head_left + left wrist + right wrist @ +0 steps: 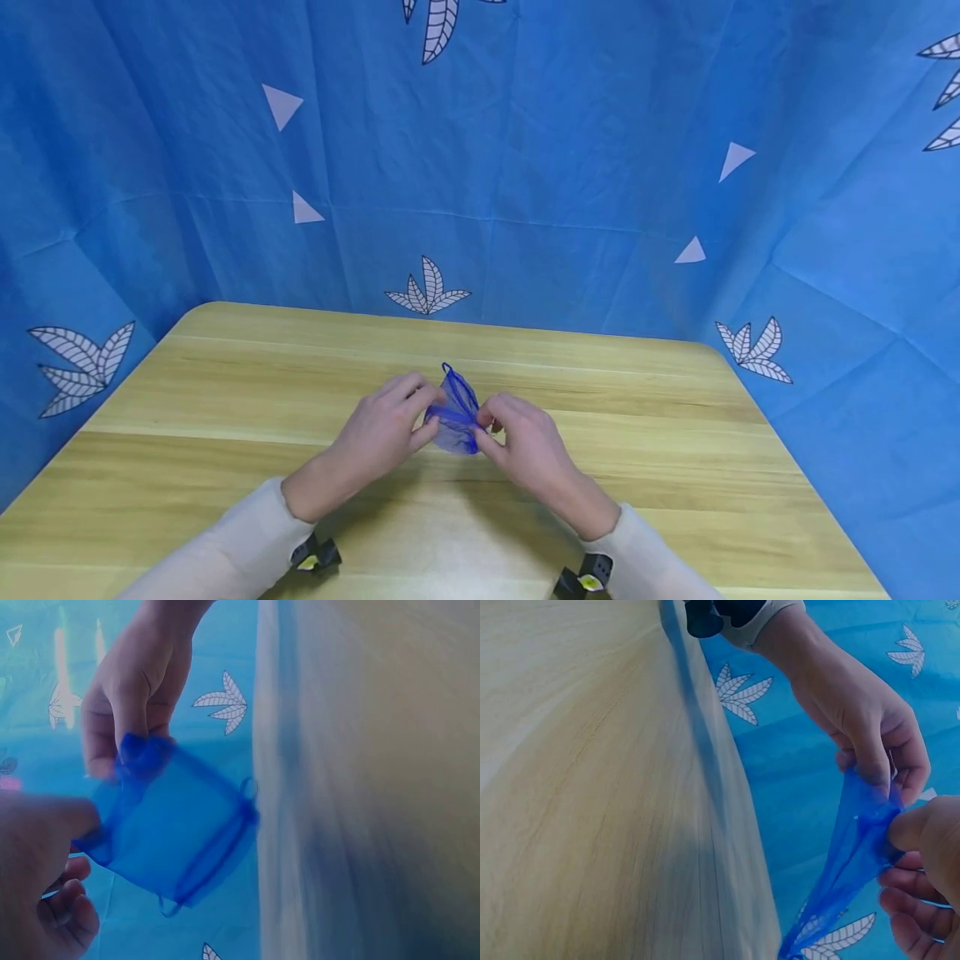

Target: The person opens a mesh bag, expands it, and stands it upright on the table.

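Observation:
A small sheer blue drawstring pouch is held up between both hands over the middle of the table. My left hand pinches its left edge with thumb and fingers. At the opposite edge, my right hand pinches the bunched fabric. In the left wrist view the pouch is spread fairly flat, with a darker gathered band and small cord loops at one end. The right wrist view shows the thin fabric stretched and creased between the fingers. Nothing shows inside the see-through cloth.
The wooden table has rounded far corners. Blue cloth printed with white leaves and triangles hangs behind it and along both sides. Dark devices are strapped at both wrists, the left device and right device close above the tabletop.

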`<action>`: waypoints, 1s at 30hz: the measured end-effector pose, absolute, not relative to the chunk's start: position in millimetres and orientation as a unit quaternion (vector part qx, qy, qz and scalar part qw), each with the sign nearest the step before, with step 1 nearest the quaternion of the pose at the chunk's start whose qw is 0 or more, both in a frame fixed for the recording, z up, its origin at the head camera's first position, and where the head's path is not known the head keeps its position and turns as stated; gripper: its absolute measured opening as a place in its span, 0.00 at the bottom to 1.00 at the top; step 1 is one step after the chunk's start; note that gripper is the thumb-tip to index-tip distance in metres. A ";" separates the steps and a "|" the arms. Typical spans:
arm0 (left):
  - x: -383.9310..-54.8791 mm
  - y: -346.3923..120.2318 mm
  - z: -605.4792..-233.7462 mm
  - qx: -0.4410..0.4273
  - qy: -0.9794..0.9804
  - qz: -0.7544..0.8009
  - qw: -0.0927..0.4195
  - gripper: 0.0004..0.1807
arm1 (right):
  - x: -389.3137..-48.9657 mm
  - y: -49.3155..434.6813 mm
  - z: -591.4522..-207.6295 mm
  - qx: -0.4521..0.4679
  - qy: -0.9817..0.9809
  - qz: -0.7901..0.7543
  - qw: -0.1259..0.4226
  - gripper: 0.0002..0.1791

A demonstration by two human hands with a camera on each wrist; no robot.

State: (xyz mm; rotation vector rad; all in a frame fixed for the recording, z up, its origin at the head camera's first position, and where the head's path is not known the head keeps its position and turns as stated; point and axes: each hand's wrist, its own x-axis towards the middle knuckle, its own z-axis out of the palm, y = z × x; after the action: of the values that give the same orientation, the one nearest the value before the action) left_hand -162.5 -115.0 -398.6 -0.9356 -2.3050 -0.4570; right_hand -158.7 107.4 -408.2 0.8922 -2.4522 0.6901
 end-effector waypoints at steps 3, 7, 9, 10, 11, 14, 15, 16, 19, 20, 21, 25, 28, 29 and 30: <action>-161.7 -113.9 -398.7 -0.362 -0.877 -0.156 0.275 0.13 | -158.9 107.3 -408.3 0.331 -0.884 0.245 0.220 0.10; -161.2 -112.1 -400.1 -0.379 -0.878 -0.142 0.255 0.13 | -158.8 106.8 -408.4 0.351 -0.873 0.240 0.238 0.10; -160.8 -111.0 -401.1 -0.389 -0.874 -0.142 0.253 0.13 | -159.0 106.3 -409.1 0.364 -0.865 0.241 0.246 0.10; -160.5 -110.4 -401.7 -0.394 -0.872 -0.143 0.252 0.13 | -159.1 106.0 -409.4 0.370 -0.862 0.243 0.248 0.10; -160.2 -109.9 -402.2 -0.398 -0.870 -0.144 0.252 0.13 | -159.1 105.6 -409.6 0.375 -0.858 0.247 0.249 0.09; -159.2 -108.6 -403.8 -0.403 -0.867 -0.149 0.253 0.10 | -158.8 104.9 -409.6 0.380 -0.850 0.264 0.251 0.07; -158.9 -108.3 -404.0 -0.401 -0.867 -0.153 0.252 0.09 | -158.5 104.7 -409.1 0.379 -0.848 0.272 0.252 0.06; -158.8 -108.1 -404.4 -0.396 -0.869 -0.156 0.253 0.08 | -158.4 104.5 -409.0 0.377 -0.845 0.280 0.254 0.06; -159.6 -108.1 -405.1 -0.378 -0.874 -0.172 0.251 0.05 | -158.3 104.5 -408.8 0.373 -0.832 0.310 0.271 0.05; -159.7 -108.1 -404.5 -0.369 -0.878 -0.177 0.248 0.05 | -158.3 104.7 -408.7 0.371 -0.828 0.318 0.277 0.05; -159.8 -108.0 -404.0 -0.358 -0.882 -0.182 0.244 0.05 | -158.2 105.0 -408.6 0.368 -0.824 0.326 0.283 0.06; -159.4 -107.1 -401.2 -0.312 -0.901 -0.198 0.227 0.03 | -158.3 105.6 -407.9 0.360 -0.817 0.341 0.296 0.17; -158.6 -106.5 -400.5 -0.286 -0.911 -0.200 0.219 0.03 | -158.3 105.5 -407.3 0.351 -0.820 0.340 0.298 0.24; -158.5 -106.4 -400.7 -0.281 -0.913 -0.201 0.219 0.04 | -158.2 105.3 -407.3 0.348 -0.822 0.339 0.297 0.26; -158.4 -106.3 -401.0 -0.277 -0.914 -0.201 0.219 0.04 | -158.1 105.0 -407.5 0.344 -0.824 0.337 0.296 0.26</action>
State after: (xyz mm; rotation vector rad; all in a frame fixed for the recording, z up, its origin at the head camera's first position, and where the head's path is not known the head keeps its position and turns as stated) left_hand -158.4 -106.3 -401.0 -0.7677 -2.5281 -0.5553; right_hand -158.1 105.0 -407.5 0.9156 -2.1925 0.8970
